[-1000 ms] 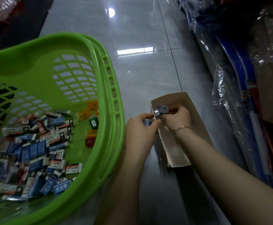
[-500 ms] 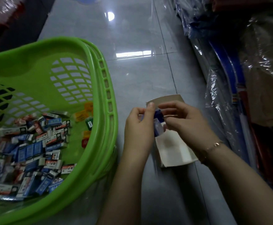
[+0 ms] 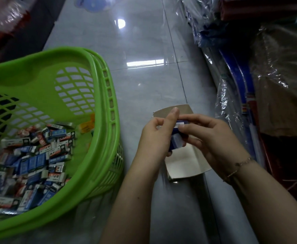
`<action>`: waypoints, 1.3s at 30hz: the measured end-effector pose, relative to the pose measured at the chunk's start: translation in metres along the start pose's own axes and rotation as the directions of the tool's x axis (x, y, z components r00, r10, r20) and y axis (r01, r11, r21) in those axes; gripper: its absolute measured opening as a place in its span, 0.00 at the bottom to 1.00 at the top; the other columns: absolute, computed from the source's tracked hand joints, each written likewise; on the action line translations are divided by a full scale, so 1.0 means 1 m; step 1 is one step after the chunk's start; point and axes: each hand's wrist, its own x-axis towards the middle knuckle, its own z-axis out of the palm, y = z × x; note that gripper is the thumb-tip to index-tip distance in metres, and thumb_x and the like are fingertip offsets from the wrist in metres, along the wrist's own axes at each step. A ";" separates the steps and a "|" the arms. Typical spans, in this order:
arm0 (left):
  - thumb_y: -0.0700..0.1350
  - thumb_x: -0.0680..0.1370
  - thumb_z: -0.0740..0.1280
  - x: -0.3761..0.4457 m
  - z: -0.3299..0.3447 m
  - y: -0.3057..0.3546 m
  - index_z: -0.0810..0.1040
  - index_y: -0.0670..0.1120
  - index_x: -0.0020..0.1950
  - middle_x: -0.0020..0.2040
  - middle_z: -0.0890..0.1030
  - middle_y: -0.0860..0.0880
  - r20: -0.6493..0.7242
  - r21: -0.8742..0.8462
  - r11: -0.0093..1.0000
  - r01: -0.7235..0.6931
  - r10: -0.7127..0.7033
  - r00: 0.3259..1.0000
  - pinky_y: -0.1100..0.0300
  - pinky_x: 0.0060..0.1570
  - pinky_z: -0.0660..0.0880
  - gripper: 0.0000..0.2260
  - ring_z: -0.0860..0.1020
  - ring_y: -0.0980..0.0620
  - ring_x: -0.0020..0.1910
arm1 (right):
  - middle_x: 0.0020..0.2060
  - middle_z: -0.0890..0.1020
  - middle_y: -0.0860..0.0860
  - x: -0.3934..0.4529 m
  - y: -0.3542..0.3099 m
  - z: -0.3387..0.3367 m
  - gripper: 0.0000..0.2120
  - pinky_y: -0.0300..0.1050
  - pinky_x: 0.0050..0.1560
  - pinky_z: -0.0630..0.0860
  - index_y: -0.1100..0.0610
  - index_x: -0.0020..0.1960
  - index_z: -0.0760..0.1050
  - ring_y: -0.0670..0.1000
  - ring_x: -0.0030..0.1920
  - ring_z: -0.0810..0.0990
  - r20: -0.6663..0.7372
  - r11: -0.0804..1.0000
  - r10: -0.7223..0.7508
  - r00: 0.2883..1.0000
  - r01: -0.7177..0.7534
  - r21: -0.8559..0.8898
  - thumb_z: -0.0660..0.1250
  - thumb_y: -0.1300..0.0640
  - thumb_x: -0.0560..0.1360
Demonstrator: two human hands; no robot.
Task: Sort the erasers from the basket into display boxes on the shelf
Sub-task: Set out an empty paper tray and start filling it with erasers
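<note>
Head view: You hold a small stack of blue-sleeved erasers [image 3: 176, 140] between both hands, just above an open cardboard box [image 3: 184, 163] lying on the glossy tiled floor [image 3: 144, 88]. Your left hand [image 3: 157, 138] curls round the stack from the side, thumb raised; your right hand [image 3: 213, 138] pinches its top edge with fingertips bent. To do this step well, square the erasers flush between your palms before lowering them, and set them against the box's near wall so they stand in a row rather than tumble. The sleeves look like smooth printed card, likely slippery, so keep pressure on both ends. The box is thin, pale card with a curved back flap, light enough to slide; steadying it may help. Left of your left hand, the green plastic basket [image 3: 107, 95], lattice-walled and rigid, holds a loose heap of blue, white and red erasers [image 3: 35, 155]. Right of your right hand, crinkled plastic-wrapped goods [image 3: 267, 85] line the floor.
</note>
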 end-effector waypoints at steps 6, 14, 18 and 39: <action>0.50 0.76 0.68 -0.006 0.004 -0.007 0.77 0.49 0.56 0.44 0.85 0.50 0.067 -0.162 0.986 -0.033 0.044 0.997 0.67 0.27 0.73 0.10 0.82 0.55 0.36 | 0.41 0.84 0.51 0.005 0.007 -0.007 0.09 0.40 0.45 0.81 0.56 0.45 0.79 0.48 0.44 0.83 -0.173 0.998 -0.055 0.983 0.049 -0.040 0.70 0.67 0.69; 0.48 0.74 0.70 0.011 -0.008 -0.011 0.72 0.56 0.63 0.42 0.77 0.54 -0.128 0.429 0.871 -0.237 0.319 0.939 0.51 0.43 0.78 0.18 0.79 0.50 0.40 | 0.39 0.81 0.52 0.032 0.037 -0.007 0.06 0.42 0.42 0.73 0.54 0.42 0.76 0.51 0.40 0.78 -0.138 0.743 -0.188 0.972 0.049 -0.668 0.72 0.62 0.68; 0.54 0.75 0.67 0.020 -0.011 -0.023 0.67 0.51 0.65 0.55 0.74 0.48 -0.280 0.615 0.788 -0.033 0.257 0.925 0.53 0.48 0.73 0.20 0.76 0.46 0.51 | 0.53 0.76 0.60 0.064 0.051 0.008 0.10 0.43 0.43 0.66 0.61 0.54 0.72 0.61 0.53 0.76 -0.174 0.295 -0.176 0.969 -0.117 -0.948 0.64 0.62 0.73; 0.49 0.73 0.68 0.032 -0.019 -0.034 0.72 0.57 0.63 0.46 0.82 0.45 -0.161 0.563 0.825 -0.044 0.162 0.974 0.50 0.49 0.77 0.19 0.79 0.45 0.48 | 0.60 0.71 0.64 0.089 0.073 0.018 0.13 0.51 0.51 0.70 0.65 0.60 0.64 0.65 0.58 0.73 -0.320 0.370 -0.176 0.931 -0.239 -0.898 0.57 0.67 0.75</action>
